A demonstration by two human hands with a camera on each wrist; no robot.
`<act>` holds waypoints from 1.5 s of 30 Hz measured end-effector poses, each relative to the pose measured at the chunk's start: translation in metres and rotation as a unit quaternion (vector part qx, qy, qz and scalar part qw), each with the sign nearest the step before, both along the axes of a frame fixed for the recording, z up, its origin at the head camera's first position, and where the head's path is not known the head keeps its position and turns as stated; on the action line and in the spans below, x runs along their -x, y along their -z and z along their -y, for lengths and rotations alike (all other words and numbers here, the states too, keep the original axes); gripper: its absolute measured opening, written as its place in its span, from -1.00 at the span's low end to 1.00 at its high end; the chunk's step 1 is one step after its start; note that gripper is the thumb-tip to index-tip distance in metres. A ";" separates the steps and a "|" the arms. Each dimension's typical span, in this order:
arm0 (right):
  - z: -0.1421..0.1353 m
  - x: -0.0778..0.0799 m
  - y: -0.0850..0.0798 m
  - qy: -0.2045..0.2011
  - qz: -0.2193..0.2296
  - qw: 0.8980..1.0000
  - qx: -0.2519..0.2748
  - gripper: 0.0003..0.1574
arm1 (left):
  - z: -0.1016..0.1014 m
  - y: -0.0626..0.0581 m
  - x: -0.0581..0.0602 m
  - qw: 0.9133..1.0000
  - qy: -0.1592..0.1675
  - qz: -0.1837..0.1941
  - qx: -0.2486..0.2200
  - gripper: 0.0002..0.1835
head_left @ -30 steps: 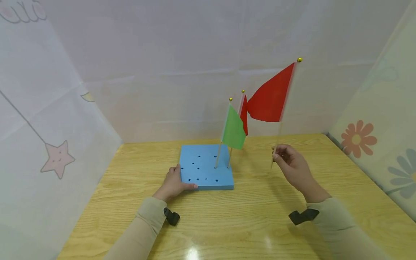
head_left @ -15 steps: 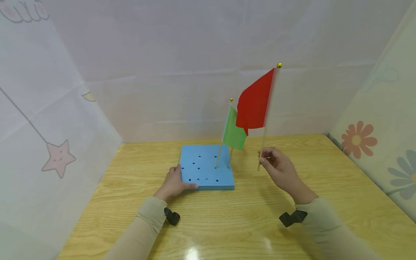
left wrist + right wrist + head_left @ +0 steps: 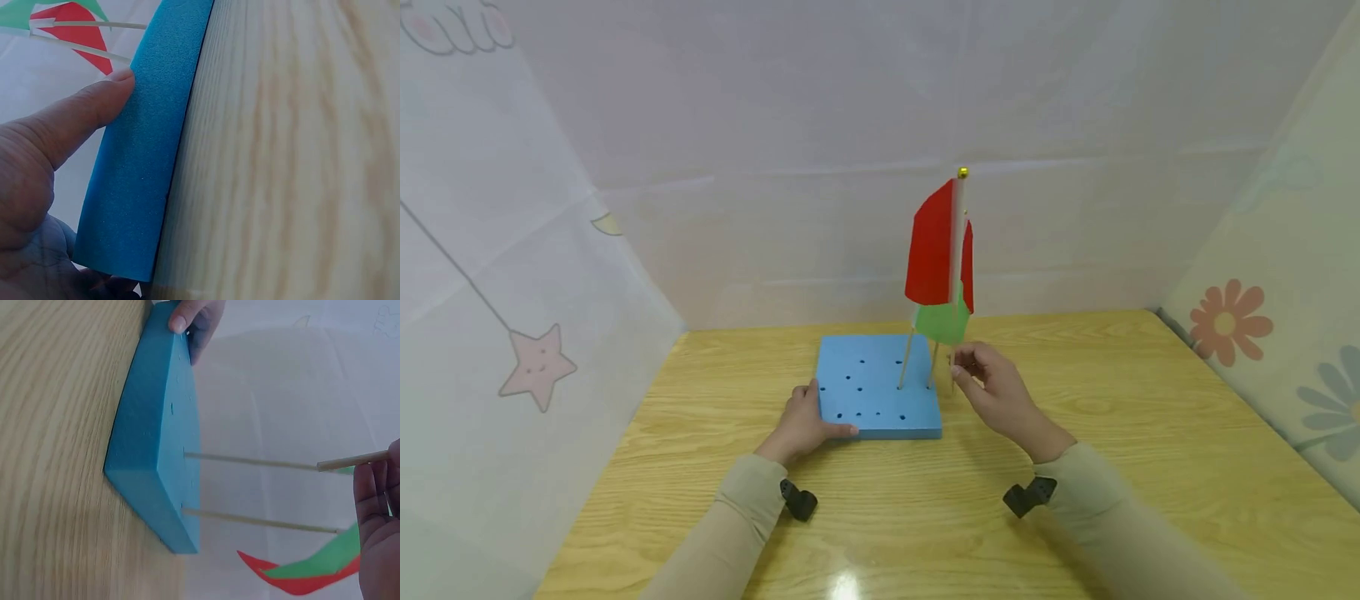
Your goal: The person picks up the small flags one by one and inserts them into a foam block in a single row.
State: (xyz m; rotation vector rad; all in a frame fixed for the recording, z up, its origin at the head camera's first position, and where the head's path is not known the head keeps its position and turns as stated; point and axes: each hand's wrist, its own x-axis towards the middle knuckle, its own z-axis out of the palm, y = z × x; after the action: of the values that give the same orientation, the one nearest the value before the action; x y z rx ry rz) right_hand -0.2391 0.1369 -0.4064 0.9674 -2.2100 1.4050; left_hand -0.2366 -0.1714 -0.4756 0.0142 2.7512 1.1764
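Observation:
My left hand (image 3: 797,427) grips the near left corner of a blue foam block (image 3: 838,354), its thumb along the front edge and its fingers at the left side. With its thumb and fingers my right hand (image 3: 1003,402) pinches the thin wooden stick of a red flag (image 3: 931,254), held upright by the block's right edge. In the right wrist view the stick's lower end (image 3: 334,464) is free, apart from the block. A green flag (image 3: 942,325) and another red flag (image 3: 968,267), partly hidden, stand in holes in the block.
Several small holes dot the block's top, among them a front right hole (image 3: 902,417). The wooden table (image 3: 895,508) runs to a pale cloth backdrop (image 3: 775,233) behind and at both sides. Each wrist wears a black camera (image 3: 1030,497).
My right hand has carried the red flag leftward and lower, from well right of the block to beside its right edge. The left hand and the block have stayed in place.

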 end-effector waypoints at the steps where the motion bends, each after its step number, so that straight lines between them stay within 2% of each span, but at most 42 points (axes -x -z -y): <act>1: 0.004 0.001 0.000 -0.004 0.004 1.000 -0.003 -0.87 | 0.000 0.000 0.000 1.000 -0.001 0.001 0.000 0.35; 11: 0.029 0.013 0.006 -0.051 0.016 0.998 -0.019 -0.87 | -0.002 -0.001 -0.001 1.000 0.002 -0.001 -0.003 0.35; 16: 0.039 0.017 0.008 -0.058 0.024 0.998 -0.025 -0.86 | -0.004 0.001 -0.001 1.000 -0.006 -0.003 -0.002 0.36; 24: 0.056 0.028 0.014 -0.031 0.033 0.998 -0.047 -0.88 | -0.008 0.002 0.002 1.000 -0.006 -0.007 -0.006 0.35; 32: 0.076 0.038 0.016 -0.006 0.089 0.995 -0.049 -0.86 | -0.015 0.001 0.003 1.000 0.002 -0.009 -0.011 0.35; 40: 0.090 0.044 0.025 0.009 0.121 0.990 -0.066 -0.91 | -0.019 0.002 0.004 1.000 0.011 -0.015 0.000 0.35; 45: 0.095 0.046 0.030 0.014 0.133 0.989 -0.070 -0.84 | -0.019 0.003 0.004 1.000 0.008 -0.020 0.005 0.34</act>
State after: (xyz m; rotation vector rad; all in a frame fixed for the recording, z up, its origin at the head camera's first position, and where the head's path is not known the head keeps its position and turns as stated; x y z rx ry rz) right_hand -0.2848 0.0415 -0.4364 0.8315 -2.5353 1.4545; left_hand -0.2401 -0.1527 -0.4786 0.0591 2.7865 1.1696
